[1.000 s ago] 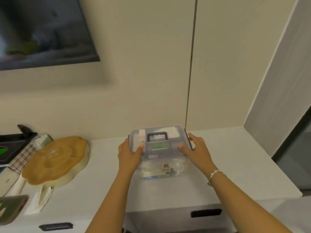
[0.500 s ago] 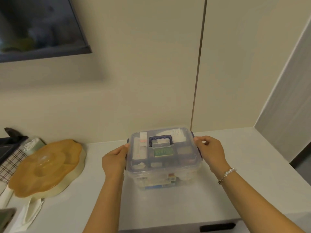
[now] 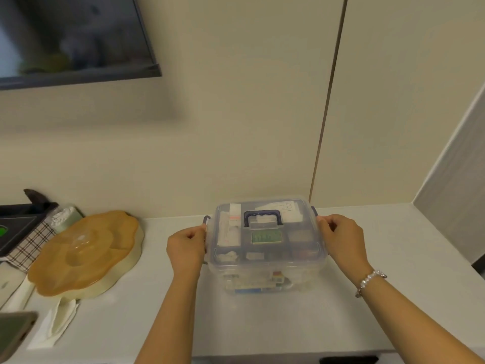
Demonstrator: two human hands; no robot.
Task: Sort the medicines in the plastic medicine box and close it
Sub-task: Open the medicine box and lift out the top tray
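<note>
A clear plastic medicine box (image 3: 267,269) stands on the white counter, its lid on and a dark blue carry handle (image 3: 263,217) lying flat on top. Packets and small boxes of medicine show through the lid and walls. My left hand (image 3: 186,246) grips the blue side latch (image 3: 206,221) on the box's left side. My right hand (image 3: 342,239), with a pearl bracelet on its wrist, curls round the latch on the right side.
A round orange-lidded snack tray (image 3: 84,252) lies left of the box. Further left are a plaid box (image 3: 29,244), a dark device (image 3: 13,224) and a phone (image 3: 13,334) at the counter's front corner. A screen (image 3: 73,38) hangs on the wall. Drawer handles sit below the counter edge.
Both hands moved from the lid's top down to the side latches and curled round them. The box sits a little nearer the front of the counter.
</note>
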